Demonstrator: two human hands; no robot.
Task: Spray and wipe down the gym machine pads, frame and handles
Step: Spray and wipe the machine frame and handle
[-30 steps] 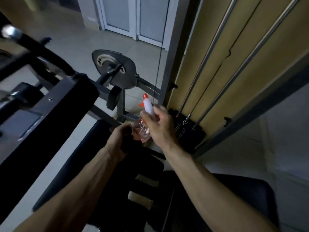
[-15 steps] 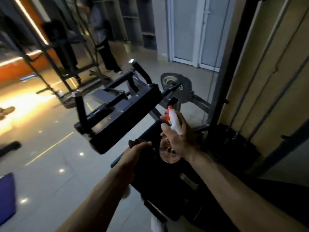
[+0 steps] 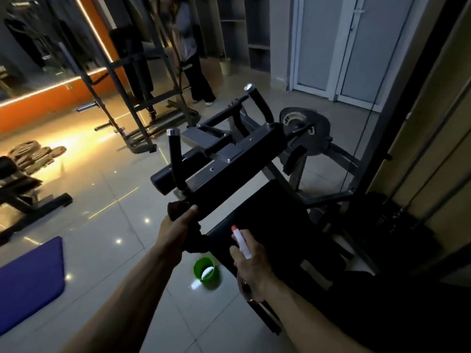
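The left forearm (image 3: pixel 127 294) and right forearm (image 3: pixel 318 319) are bare along all that shows, up to the wrist. The left hand (image 3: pixel 175 233) and right hand (image 3: pixel 251 266) are ungloved, with bare fingers (image 3: pixel 235 252). Dim light hides finer detail.

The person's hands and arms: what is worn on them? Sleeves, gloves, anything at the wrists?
Both the left forearm and right forearm are bare as far as the picture shows; no sleeve is visible. The left hand and right hand wear no gloves. No watch or band shows at either wrist.
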